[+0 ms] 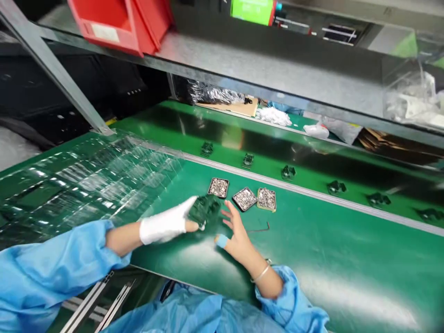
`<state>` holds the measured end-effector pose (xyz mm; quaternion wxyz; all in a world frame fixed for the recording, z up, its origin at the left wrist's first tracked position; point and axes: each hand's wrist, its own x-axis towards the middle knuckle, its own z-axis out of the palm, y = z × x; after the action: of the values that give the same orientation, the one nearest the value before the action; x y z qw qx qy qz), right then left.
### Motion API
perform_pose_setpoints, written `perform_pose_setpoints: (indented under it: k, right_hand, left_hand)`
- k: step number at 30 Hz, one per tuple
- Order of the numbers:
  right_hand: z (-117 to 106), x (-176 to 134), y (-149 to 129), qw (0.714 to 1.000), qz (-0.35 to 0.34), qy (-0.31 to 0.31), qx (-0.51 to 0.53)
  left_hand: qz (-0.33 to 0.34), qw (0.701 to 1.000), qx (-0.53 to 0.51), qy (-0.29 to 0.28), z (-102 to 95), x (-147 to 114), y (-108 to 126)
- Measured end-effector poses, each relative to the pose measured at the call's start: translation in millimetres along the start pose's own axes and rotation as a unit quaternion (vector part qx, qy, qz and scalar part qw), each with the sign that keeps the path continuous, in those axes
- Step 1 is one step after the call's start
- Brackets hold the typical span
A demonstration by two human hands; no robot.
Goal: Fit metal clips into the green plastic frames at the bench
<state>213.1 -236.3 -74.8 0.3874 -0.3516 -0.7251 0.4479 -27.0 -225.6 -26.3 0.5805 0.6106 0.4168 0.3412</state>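
My left hand [169, 223], in a white glove with bare fingertips, grips a dark green moulded part [205, 210] above the green table. Its exact kind is too blurred to tell. Just right of that part is my right hand [236, 231], fingers apart and holding nothing, with a light blue wrap on the thumb. Beyond the hands lie three small trays of shiny metal pieces: a left tray [218, 187], a middle tray [244, 199] and a right tray [267, 199]. A thin L-shaped hex key [260, 228] rests on the table beside my right hand.
Several similar dark parts [288, 172] stand in a row on the green belt [229, 143] behind a metal rail. Clear plastic blister trays [114, 178] cover the table's left. Overhead runs a grey shelf [277, 60] with a red bin [118, 23]. White pieces [274, 116] are heaped at the back.
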Motion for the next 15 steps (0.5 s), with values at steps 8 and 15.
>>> perform_pose_setpoints:
  k: [8, 15]
  right_hand:
    - [-19, -8, 3, 0.99, 0.053, -0.025, -0.124]
    - [-23, -5, 12, 0.966, 0.02, -0.123, -0.227]
  left_hand:
    - [-0.097, 0.919, 0.347, -0.16, 4.8, 46, 6]
    - [-0.099, 0.764, 0.637, 0.007, -6.0, 120, 4]
